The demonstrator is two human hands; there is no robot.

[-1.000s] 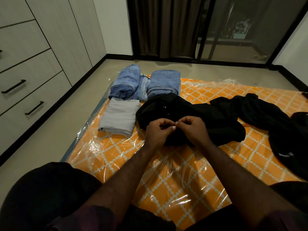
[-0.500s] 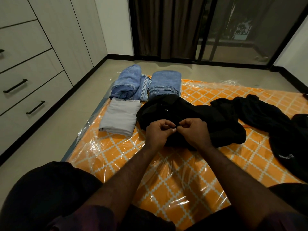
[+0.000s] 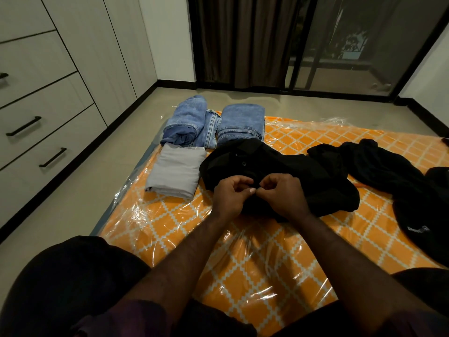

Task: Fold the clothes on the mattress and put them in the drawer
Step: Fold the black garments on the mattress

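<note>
Left hand [image 3: 232, 193] and right hand [image 3: 283, 194], fingers curled, pinch soft crumpled black shirt [image 3: 274, 166] mid-mattress [image 3: 255, 263]; glossy plastic wrap; folded denim [image 3: 239, 125] near far edge.

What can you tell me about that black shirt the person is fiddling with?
The black shirt looks like soft, dark fabric with a collar and small buttons down the front. It lies rumpled and unfolded on the plastic-wrapped orange mattress, beside a folded grey cloth and just below folded jeans. The left hand and right hand pinch its front edge together, seemingly at a button.
</note>
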